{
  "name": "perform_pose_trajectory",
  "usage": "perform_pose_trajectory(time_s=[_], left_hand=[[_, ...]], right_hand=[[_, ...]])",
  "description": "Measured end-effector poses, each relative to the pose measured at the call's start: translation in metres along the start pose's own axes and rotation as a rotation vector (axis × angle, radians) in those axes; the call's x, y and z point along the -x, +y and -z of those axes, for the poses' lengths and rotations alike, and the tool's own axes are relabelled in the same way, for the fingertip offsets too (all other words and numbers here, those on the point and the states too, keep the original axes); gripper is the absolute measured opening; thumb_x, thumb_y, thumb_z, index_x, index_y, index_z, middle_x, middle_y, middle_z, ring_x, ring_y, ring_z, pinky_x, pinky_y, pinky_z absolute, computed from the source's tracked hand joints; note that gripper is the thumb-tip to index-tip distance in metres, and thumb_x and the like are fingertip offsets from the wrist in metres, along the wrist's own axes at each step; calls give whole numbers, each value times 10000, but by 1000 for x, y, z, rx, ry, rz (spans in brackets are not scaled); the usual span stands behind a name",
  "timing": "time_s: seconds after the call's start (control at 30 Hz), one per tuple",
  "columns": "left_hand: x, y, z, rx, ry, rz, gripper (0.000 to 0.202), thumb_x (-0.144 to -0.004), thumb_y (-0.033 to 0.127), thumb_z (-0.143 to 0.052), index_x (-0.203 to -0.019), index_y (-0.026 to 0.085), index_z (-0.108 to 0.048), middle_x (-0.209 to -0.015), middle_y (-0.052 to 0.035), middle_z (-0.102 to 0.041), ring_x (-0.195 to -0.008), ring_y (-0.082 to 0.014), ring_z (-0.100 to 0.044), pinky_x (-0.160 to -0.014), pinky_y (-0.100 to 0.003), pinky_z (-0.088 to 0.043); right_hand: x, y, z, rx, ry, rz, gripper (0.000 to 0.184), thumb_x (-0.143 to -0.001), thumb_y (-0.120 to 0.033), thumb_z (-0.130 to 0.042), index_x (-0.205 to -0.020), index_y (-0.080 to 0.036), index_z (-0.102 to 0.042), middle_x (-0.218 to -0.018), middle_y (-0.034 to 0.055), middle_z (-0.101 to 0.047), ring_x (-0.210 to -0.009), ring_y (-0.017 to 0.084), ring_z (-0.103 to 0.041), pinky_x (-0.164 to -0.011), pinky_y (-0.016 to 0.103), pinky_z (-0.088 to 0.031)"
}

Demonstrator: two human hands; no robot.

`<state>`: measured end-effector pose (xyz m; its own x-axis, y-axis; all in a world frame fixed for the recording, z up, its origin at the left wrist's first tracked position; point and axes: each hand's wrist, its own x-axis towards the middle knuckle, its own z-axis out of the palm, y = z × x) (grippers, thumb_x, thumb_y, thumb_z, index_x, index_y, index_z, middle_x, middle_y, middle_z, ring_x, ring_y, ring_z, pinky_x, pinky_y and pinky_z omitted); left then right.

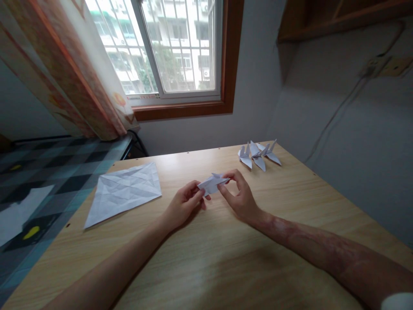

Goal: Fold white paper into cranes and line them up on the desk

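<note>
A small piece of folded white paper (212, 184) is held above the middle of the wooden table. My left hand (187, 200) pinches its left end between thumb and fingers. At its right end, my right hand (238, 193) grips the paper with thumb and index finger. The folded piece has pointed ends and a small peak on top; parts of its ends are hidden behind my fingers. Farther back on the right stand several folded paper cranes (258, 157), close together. To the left lies a creased, unfolded sheet of white paper (129, 189), flat on the table.
The wooden table (200, 267) reaches to the wall below the window (180, 47). On the left, a lower checkered surface (54, 159) holds white paper (22, 211). A curtain (74, 69) hangs there. A cable (335, 114) runs down the right wall.
</note>
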<state>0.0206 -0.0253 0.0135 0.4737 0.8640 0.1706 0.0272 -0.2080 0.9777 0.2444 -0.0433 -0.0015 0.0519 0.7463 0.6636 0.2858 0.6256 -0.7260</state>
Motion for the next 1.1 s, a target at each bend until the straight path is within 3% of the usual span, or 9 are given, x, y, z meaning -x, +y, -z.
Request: perform_pose_trajectory(time_s=[0.1, 0.23, 0.37, 0.63, 0.77, 0.87, 1.1], left_hand=[[1, -3, 0, -31, -6, 33, 348, -1053, 522, -682, -1011, 178, -665, -885, -21, -719, -612, -104, -586, -575, -230, -447], [2, -6, 0, -13, -10, 61, 336, -1035, 499, -699, -935, 184, -638, -723, 31, -615, -586, -97, -503, -544, -218, -362], [1, -6, 2, 34, -23, 55, 333, -1039, 475, -677, -882, 185, -630, -696, 28, -617, -595, -108, -539, -585, -232, -402], [1, -3, 1, 56, 15, 30, 354, -1036, 515, -692, -941, 176, -656, -749, 7, -668, -618, -125, -593, -633, -253, -455], [0, -1, 1, 53, 12, 15, 345, -1041, 505, -690, -938, 176, -667, -752, 2, -679, -614, -125, -599, -635, -254, -461], [0, -1, 1, 44, 10, 13, 348, -1037, 508, -693, -937, 175, -678, -748, 3, -675, -614, -124, -602, -637, -252, -471], [0, -6, 2, 70, -5, 41, 337, -1024, 507, -712, -961, 175, -705, -754, 7, -661, -615, -117, -602, -610, -236, -477]], right_hand=[[-2, 4, 2, -22, 9, -13, 330, -972, -265, -745, -1287, -276, -649, -1256, 75, -679, -1124, 262, -643, -1046, 447, -520], [-5, 6, 5, -112, -137, -2, 189, -990, -261, -732, -1178, -279, -741, -1246, 69, -717, -1236, 275, -657, -1131, 467, -491], [-6, 7, 6, -180, -210, -37, 47, -998, -270, -727, -1020, -263, -768, -1161, 65, -745, -1182, 273, -689, -1104, 458, -503], [-6, 7, 5, -181, -204, -82, 142, -985, -335, -744, -896, -239, -689, -1091, 64, -740, -1106, 260, -689, -1053, 431, -511], [-6, 8, 5, -192, -211, -79, 75, -997, -318, -711, -1018, -246, -715, -1128, 65, -737, -1120, 257, -682, -1060, 433, -526], [-5, 9, 5, -199, -229, -50, 148, -994, -277, -688, -1131, -257, -739, -1192, 69, -736, -1175, 260, -675, -1086, 436, -525], [-5, 9, 4, -221, -265, -92, 125, -953, -193, -670, -1037, -243, -747, -1165, 62, -739, -1164, 255, -695, -1090, 434, -522]])
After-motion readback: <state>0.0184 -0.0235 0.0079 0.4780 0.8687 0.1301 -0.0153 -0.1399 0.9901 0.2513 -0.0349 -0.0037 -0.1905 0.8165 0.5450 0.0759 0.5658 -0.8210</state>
